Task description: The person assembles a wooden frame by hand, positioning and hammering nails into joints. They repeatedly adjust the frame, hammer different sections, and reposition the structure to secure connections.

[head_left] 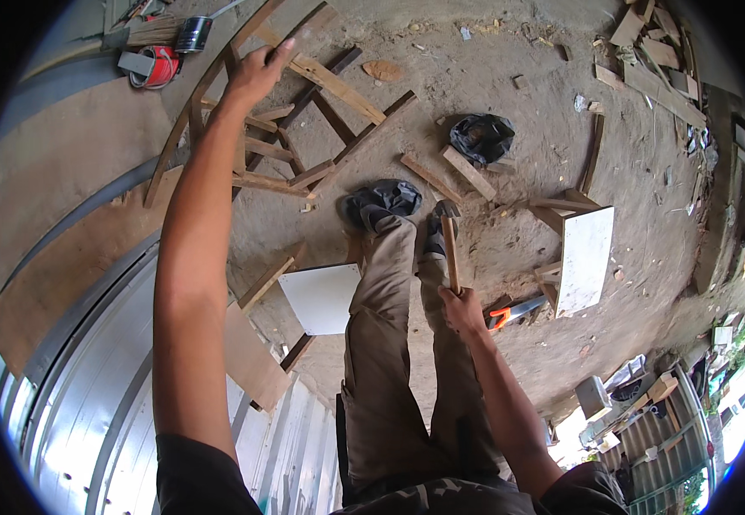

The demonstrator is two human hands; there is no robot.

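Note:
My right hand [463,312] is closed round the wooden handle of a hammer [450,253]. The hammer's dark head points away from me, above the ground near my right foot. My left arm reaches far forward to a wooden frame [338,88] made of several nailed slats and lying on the dirt floor. There my left hand [259,75] grips the frame's upper left part, thumb side up; most of its fingers are hidden. Between my feet and the frame's lower end lie short loose boards [468,172].
A handsaw [514,313] with an orange handle lies right of my leg. White-topped wooden pieces [585,260] stand on both sides. Black plastic bags [482,137] sit ahead. Red [163,67] and black cans [193,34] stand far left, scrap wood [660,64] far right. Corrugated metal [89,412] runs along the left.

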